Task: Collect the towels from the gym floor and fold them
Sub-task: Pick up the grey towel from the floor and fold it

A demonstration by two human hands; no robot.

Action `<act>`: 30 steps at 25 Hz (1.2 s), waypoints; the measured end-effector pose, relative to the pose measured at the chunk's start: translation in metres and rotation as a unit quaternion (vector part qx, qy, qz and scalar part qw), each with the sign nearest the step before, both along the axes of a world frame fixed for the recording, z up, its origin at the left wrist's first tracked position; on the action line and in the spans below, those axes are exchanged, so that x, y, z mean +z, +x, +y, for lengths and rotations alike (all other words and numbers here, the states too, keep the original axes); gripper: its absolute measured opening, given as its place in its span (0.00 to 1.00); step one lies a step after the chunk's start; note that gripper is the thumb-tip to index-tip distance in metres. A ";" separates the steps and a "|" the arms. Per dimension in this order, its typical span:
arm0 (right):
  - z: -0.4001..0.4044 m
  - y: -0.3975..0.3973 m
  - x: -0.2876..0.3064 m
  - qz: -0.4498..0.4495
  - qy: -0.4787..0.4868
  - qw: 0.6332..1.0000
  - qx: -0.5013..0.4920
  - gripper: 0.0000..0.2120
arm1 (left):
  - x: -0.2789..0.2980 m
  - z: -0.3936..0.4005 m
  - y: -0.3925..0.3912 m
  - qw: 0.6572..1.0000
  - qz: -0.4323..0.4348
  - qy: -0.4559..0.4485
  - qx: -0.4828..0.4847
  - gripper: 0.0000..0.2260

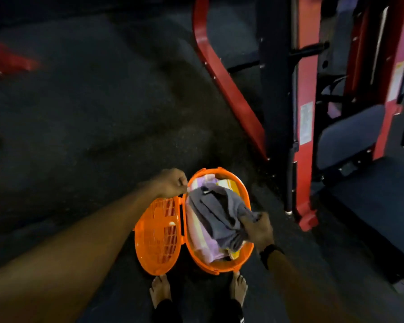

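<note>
— Hands, two, bare: how do they stand?

— Left hand [173,181], fingers curled into a fist at the far left rim of the orange basket [244,257]; it seems to pinch the rim or a bit of cloth there, but which one cannot be told. Right hand [258,229], fingers closed round a bunch of the grey towel [216,212], gripping it at the basket's right side. Dark band [269,252] on the right wrist.

— Grey towel, location?

— Crumpled, lying on top of the basket's contents, one end gathered in the right hand.

— Beneath it?

— Striped towels [197,231], pastel pink, lilac, yellow and white, filling the basket under the grey one.

— Basket, condition?

— Oval, orange plastic, standing on the dark floor [91,113]. Slotted lid [160,234] swung open to the left, hinged along the basket's left edge.

— Other items?

— Bare feet, two: left foot [160,291] below the lid, right foot [238,287] below the basket. Red and black gym machine [306,113] with a dark padded seat [350,136], to the right, near the basket.
</note>
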State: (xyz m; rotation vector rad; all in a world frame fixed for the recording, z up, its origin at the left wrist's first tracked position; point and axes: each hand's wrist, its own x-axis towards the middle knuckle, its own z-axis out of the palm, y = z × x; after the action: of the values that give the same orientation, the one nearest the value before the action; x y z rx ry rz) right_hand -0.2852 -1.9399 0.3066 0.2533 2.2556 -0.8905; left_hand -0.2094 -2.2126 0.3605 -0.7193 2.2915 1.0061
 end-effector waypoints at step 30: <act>0.016 0.061 -0.350 0.252 0.179 0.801 0.513 0.44 | -0.411 0.096 -0.026 0.934 0.161 -0.232 -0.220 0.32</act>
State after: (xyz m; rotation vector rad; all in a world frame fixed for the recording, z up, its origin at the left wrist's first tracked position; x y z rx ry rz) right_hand -0.2240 -1.9238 -0.0437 -1.0889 2.4777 0.0907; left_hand -0.2350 -2.1162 -0.0510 -0.1844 2.8436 0.3939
